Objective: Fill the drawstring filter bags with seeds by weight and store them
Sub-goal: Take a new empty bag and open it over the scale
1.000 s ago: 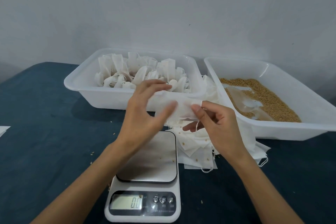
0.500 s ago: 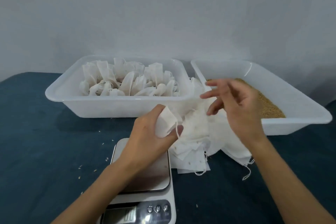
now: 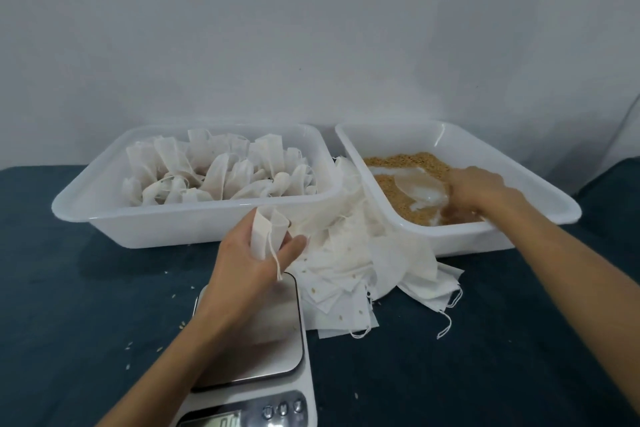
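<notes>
Pinching an empty bag, left hand; right hand in seeds

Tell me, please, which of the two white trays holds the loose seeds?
The right-hand tray, where the right hand reaches into brown seeds; the left tray holds only filled filter bags.

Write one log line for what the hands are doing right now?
left hand: holds empty bag above scale | right hand: in seed tray, on seeds; grip unclear | step: scooping seeds
</notes>
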